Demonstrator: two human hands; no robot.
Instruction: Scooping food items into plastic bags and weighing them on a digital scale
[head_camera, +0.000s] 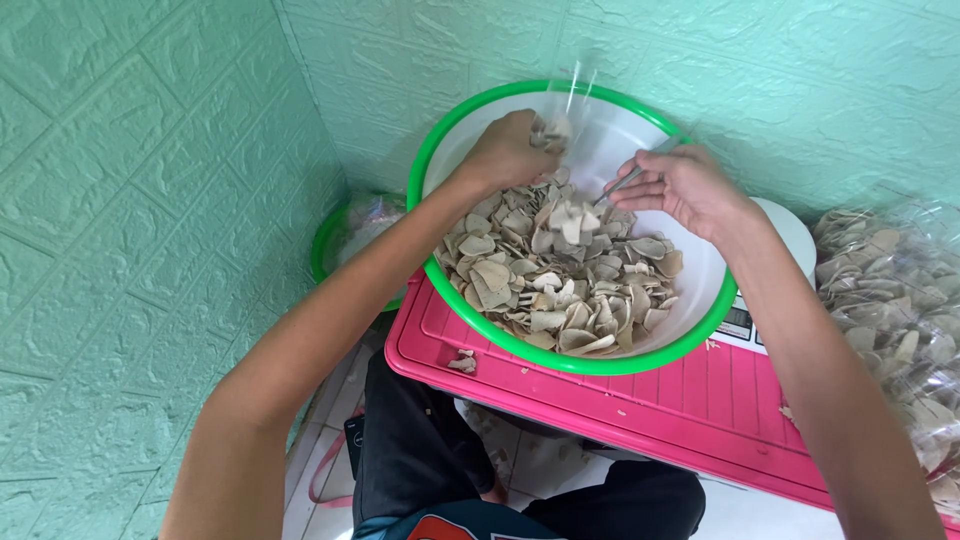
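Note:
A white bowl with a green rim (600, 366) sits on a pink plastic table (680, 400) and holds a heap of pale beige chips (560, 270). My left hand (510, 150) is raised over the far side of the bowl, closed on a handful of chips. My right hand (680, 185) hovers over the bowl's right side and pinches the edge of a clear plastic bag (585, 110) that stands open between both hands.
A clear bag packed with chips (890, 300) lies at the right. A white scale (790, 240) peeks out behind the bowl. A smaller green-rimmed bowl (345, 240) sits in the wall corner. Green textured walls close in left and behind. My dark-trousered legs are below the table.

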